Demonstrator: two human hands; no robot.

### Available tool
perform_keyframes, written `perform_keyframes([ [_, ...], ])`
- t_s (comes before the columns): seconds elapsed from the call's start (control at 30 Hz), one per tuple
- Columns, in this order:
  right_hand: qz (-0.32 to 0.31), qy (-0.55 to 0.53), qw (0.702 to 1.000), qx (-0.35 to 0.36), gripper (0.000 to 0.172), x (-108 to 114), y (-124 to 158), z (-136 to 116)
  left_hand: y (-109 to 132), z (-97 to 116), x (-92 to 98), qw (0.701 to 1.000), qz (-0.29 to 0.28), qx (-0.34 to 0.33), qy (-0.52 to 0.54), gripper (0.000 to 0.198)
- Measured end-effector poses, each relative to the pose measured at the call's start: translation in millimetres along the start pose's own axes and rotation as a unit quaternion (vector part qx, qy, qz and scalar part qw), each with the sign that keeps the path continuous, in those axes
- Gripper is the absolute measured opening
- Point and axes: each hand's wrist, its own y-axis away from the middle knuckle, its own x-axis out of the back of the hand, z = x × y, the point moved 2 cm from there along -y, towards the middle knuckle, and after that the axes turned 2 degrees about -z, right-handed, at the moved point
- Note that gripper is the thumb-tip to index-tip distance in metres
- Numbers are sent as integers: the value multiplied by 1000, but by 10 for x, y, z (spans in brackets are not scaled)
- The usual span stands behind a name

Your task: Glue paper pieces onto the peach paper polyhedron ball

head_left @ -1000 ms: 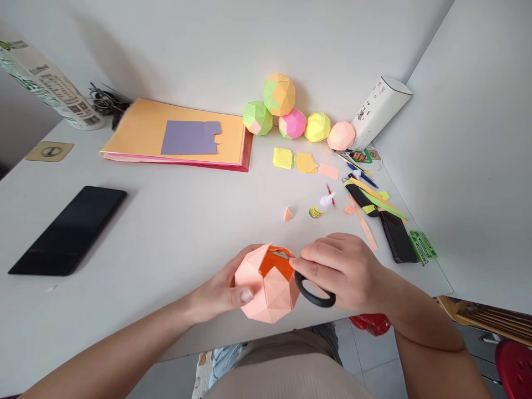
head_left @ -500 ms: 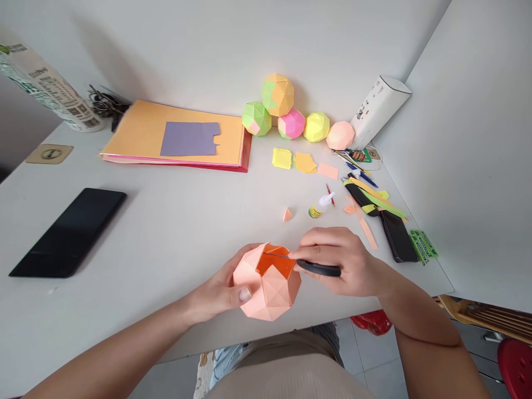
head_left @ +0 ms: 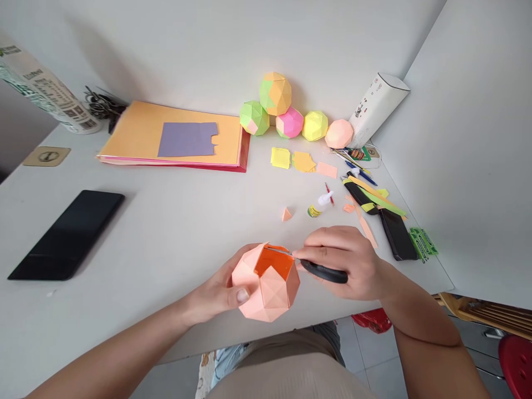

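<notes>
My left hand (head_left: 224, 291) is wrapped round a peach paper ball (head_left: 266, 299), with the thumb on its near side. An opening at the ball's top shows an orange inside. My right hand (head_left: 343, 263) grips a pair of scissors (head_left: 326, 272) by the black handle. The thin metal blades reach left across the opening at its far rim; their tips are hard to make out. Just beyond the ball lies a small peach paper pyramid (head_left: 286, 214). A white-capped glue bottle (head_left: 319, 205) stands close to it.
Finished paper balls (head_left: 275, 94) are grouped against the wall. Paper stacks (head_left: 281, 158) lie in front of them. A tablet (head_left: 68, 235) rests at left, near a folder with orange sheets (head_left: 137, 130). Paper strips (head_left: 374, 199) and a phone (head_left: 398, 235) sit at right.
My right hand has shifted slightly to the right, and the scissor blades now lie along the opening's far rim. The left hand's hold on the ball is the same.
</notes>
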Motion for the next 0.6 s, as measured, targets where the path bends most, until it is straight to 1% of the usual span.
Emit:
perform_keyframes([
  [0.17,0,15,1000,-2,21,-37,-11,-27,1,5,2,1000,-4,4,0,77],
  [0.27,5,19,1000,10,21,-30,-18,-24,-2,10,1,1000,0,2,6,78],
  [0.33,-2,10,1000,27,20,-11,-18,-16,-7,19,-9,1000,-3,-4,16,74],
  [0.43,-28,-1,999,40,18,23,-22,-8,-19,31,-30,999,-17,-15,32,67],
  [0.5,-42,19,998,41,18,37,-32,-24,-24,28,-35,999,-23,-20,37,65],
  [0.6,-53,83,994,40,22,32,-55,-90,-18,5,-24,999,-21,-18,33,67],
])
